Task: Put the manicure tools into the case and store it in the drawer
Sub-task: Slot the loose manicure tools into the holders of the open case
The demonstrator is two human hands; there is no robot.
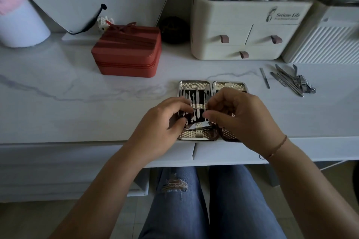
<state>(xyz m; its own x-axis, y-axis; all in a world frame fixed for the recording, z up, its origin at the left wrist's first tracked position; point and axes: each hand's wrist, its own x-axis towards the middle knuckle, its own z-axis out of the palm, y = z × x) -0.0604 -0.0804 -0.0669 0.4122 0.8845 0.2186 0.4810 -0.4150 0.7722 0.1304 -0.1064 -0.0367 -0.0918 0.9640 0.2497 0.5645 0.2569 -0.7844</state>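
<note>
Left hand (165, 116) hunched over open case (194, 85), fingers curled onto slotted tools (197, 97), grip unclear. Right hand (239, 114) arched across hinge, thumb and forefinger pinched at strap (198, 105); holding what, cannot tell. Case flat at desk (77, 103) front edge; loose tools (291, 81) piled well right.

A white marbled tabletop (58, 103) carries an open gold case (194, 83) at centre front, loose metal tools (291, 81) at right, a red zipped box (126, 54) behind, and a cream drawer organiser (242, 31) at upper right.
</note>
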